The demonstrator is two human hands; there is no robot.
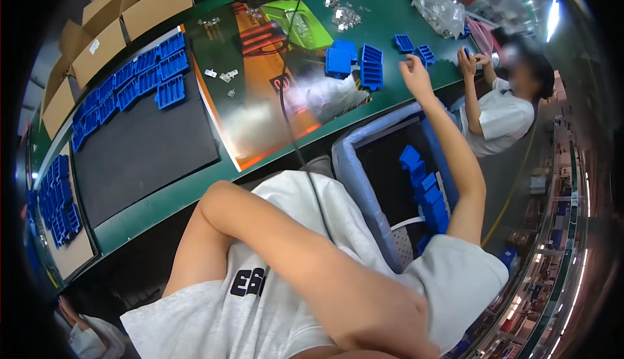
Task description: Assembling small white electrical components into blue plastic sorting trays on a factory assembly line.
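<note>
My right arm stretches out over the bench's right part. My right hand (416, 78) is just beside two small blue slotted trays (426, 54), its fingers loosely bent and apart with nothing visible in them. Whether a fingertip touches the nearer tray, I cannot tell. To its left lie another blue slotted tray (372, 66) and a blue block-like part (339, 60). My left forearm crosses my body toward the lower right. My left hand (396, 323) is smeared by motion near my right upper arm, its fingers not discernible.
Blue slotted trays (172, 66) stand in rows by a black mat (149, 157), with cardboard boxes (156, 8) behind. A green tray (299, 24) holds small parts. Below the bench edge, a lined bin (364, 183) contains blue pieces. A co-worker (504, 109) sits at right; a cable (284, 92) hangs down.
</note>
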